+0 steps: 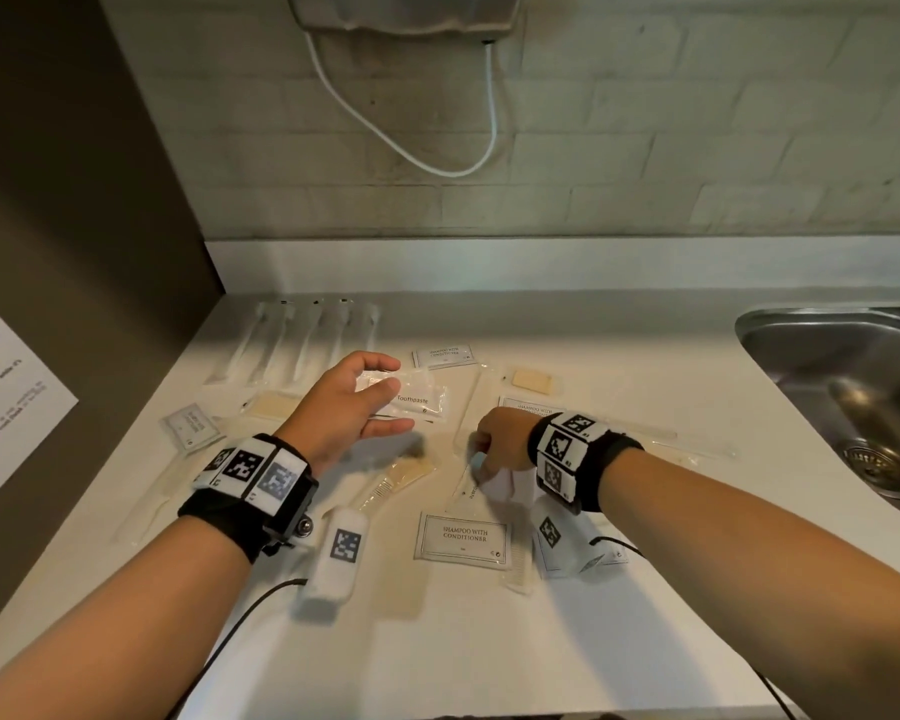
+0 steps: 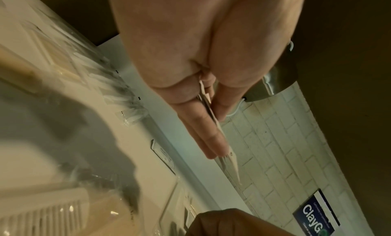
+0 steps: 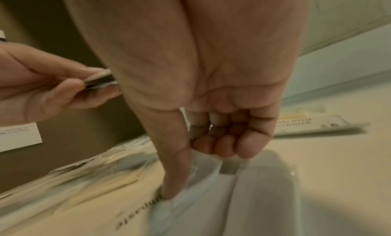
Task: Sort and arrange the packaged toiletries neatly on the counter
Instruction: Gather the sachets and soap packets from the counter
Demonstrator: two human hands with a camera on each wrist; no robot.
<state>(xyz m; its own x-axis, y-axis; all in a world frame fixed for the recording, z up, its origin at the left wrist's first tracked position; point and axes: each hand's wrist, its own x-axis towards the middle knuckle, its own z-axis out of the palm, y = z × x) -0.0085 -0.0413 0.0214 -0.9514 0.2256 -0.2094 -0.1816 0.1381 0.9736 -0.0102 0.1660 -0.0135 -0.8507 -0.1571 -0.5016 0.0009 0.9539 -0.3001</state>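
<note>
My left hand hovers over the middle of the white counter and pinches a thin stack of clear toothpaste packets between thumb and fingers. The left wrist view shows that stack edge-on, sticking out past the fingertips. My right hand is curled low over the counter, and its thumb and fingers pinch the edge of another toothpaste packet. In the right wrist view the thumb presses into this white packet, which lies mostly flat.
Wrapped toothbrushes lie in a row at the back left. Shampoo sachets, soap bars and a wrapped comb are scattered around my hands. A steel sink is set in at the right; a dark panel bounds the left.
</note>
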